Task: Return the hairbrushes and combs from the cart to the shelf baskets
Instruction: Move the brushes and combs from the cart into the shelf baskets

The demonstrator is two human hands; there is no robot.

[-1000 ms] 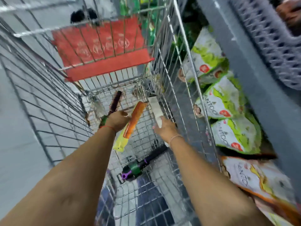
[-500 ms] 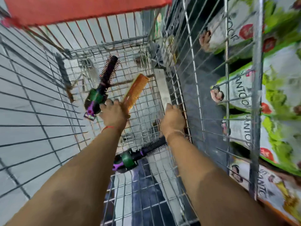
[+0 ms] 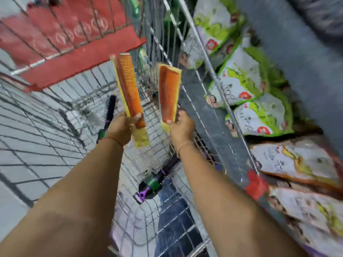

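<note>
Step in hand, as judged: lifting items out of the cart (image 3: pixel 55 145) for return to the shelf baskets.

Left hand (image 3: pixel 120 129), centre of frame: clenched around the lower end of an orange comb (image 3: pixel 128 86) in a yellow sleeve, plus a black hairbrush (image 3: pixel 109 115) with green and purple handle, protruding on the hand's left side.

Right hand (image 3: pixel 181 127), just right of centre: gripping a second orange comb (image 3: pixel 169 93), upright, apart from the first.

Cart contents: one further black hairbrush (image 3: pixel 157 180) lying on the wire floor, lower centre, between the forearms. Nothing else made out; much blur.

Shelf, right side of frame: green and white packets (image 3: pixel 248 78) stacked beyond the cart wall. Dark blurred shape at upper right, possibly a basket; cannot tell.

Next move, as judged: carrying both loads up and right to the baskets, then returning for the remaining brush.
</note>
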